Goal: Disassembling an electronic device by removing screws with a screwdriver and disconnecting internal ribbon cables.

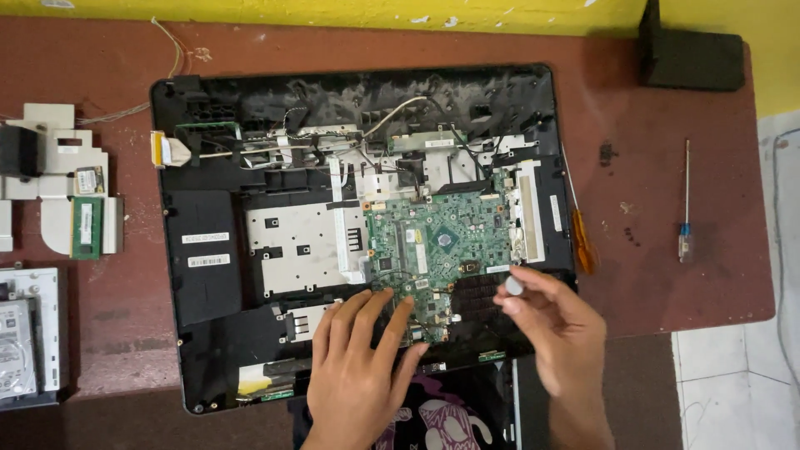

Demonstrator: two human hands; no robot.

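- Your left hand (360,367) lies flat, fingers spread and released, on the lower edge of the green rectangular circuit board (439,242).
- That board sits inside the opened black plastic laptop shell (200,275), long axis running left to right across the reddish-brown counter (667,275).
- Your right hand (554,321) pinches a small round silver coin cell (514,286) between its fingers, just beside the board's right corner.
- An orange-handled screwdriver (583,246) lies lengthwise toward you, near the shell.

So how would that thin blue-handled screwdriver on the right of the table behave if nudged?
The blue-handled screwdriver looks slim and round, so it would probably roll sideways easily. It seems light and stiff. It lies apart on the red-brown table, so nothing would likely stop it.
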